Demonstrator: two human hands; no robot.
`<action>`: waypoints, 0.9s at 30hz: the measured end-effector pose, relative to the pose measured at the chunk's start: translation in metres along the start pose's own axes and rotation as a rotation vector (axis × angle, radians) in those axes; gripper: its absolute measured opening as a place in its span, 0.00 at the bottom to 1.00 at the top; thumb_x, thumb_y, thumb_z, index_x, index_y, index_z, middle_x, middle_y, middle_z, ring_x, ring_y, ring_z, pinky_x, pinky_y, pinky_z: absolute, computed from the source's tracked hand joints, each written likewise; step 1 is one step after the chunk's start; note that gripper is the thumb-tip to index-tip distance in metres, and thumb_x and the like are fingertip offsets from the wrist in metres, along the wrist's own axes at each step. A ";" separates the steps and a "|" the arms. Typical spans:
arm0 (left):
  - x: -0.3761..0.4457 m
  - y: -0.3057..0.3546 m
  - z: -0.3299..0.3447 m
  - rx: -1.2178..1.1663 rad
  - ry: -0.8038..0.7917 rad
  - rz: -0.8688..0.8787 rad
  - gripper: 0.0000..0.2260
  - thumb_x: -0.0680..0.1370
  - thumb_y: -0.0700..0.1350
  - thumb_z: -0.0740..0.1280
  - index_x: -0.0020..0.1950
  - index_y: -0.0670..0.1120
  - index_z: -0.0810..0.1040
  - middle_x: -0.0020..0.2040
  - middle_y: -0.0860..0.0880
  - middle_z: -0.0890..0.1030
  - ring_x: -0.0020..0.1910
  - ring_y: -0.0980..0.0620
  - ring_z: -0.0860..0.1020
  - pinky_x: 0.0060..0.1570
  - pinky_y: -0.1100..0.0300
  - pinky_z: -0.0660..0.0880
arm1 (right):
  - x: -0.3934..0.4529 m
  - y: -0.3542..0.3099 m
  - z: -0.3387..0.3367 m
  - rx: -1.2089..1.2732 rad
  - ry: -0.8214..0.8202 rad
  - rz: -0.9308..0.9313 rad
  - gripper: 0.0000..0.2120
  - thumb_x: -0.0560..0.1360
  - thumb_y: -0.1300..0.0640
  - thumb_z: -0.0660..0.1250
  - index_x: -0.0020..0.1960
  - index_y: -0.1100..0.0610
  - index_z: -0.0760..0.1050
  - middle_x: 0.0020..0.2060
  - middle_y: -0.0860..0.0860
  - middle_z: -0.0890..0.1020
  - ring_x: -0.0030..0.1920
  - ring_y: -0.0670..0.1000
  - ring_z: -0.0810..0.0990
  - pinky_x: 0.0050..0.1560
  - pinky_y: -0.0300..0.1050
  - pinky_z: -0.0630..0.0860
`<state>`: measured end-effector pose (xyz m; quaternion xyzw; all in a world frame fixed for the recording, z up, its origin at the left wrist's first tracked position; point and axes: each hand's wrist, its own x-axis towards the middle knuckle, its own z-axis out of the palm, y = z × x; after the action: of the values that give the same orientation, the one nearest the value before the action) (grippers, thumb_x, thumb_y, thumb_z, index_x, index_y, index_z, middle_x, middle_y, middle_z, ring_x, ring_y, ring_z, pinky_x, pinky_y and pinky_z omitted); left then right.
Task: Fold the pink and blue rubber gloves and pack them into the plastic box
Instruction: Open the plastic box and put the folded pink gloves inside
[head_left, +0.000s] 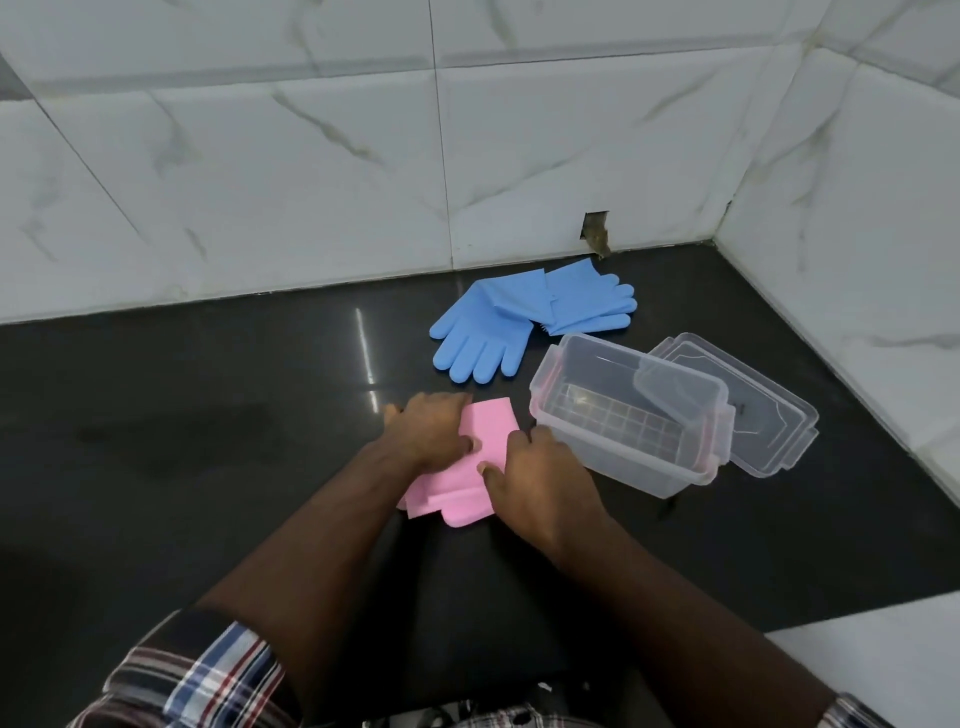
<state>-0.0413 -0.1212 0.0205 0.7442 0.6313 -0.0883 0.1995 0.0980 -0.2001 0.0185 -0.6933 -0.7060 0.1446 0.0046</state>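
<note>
Black counter (208, 415): left hand (431, 434) and right hand (540, 480) press flat on folded pink gloves (485, 441), long axis near-left to far-right

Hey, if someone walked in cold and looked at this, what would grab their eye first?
Probably the pink gloves, partly folded on the dark counter, with the left hand and right hand pressing on them. Behind lie the bright blue gloves, still unfolded near the tiled wall. To the right stands the open plastic box, its lid beside it.
</note>
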 end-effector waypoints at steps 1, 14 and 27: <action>0.001 -0.002 0.001 0.010 -0.004 0.002 0.32 0.78 0.59 0.68 0.80 0.55 0.61 0.76 0.51 0.69 0.75 0.46 0.65 0.68 0.39 0.61 | 0.001 0.000 0.003 0.012 0.018 0.028 0.25 0.80 0.38 0.57 0.66 0.56 0.70 0.58 0.55 0.76 0.55 0.53 0.78 0.53 0.47 0.77; 0.014 -0.036 -0.026 -0.337 -0.215 0.115 0.11 0.71 0.51 0.77 0.49 0.50 0.78 0.49 0.50 0.83 0.52 0.46 0.82 0.56 0.46 0.78 | 0.012 0.006 0.014 0.530 -0.106 0.315 0.15 0.72 0.50 0.75 0.55 0.54 0.77 0.50 0.50 0.81 0.48 0.48 0.80 0.53 0.48 0.79; -0.033 -0.054 -0.053 -1.520 -0.238 0.175 0.21 0.76 0.39 0.73 0.67 0.35 0.76 0.62 0.33 0.80 0.59 0.34 0.80 0.61 0.34 0.75 | 0.012 -0.009 -0.032 1.707 0.036 0.072 0.21 0.72 0.58 0.74 0.63 0.51 0.74 0.56 0.53 0.83 0.57 0.58 0.82 0.56 0.64 0.79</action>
<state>-0.1062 -0.1225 0.0710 0.4354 0.4318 0.3057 0.7284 0.0956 -0.1823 0.0485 -0.4765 -0.3327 0.6159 0.5319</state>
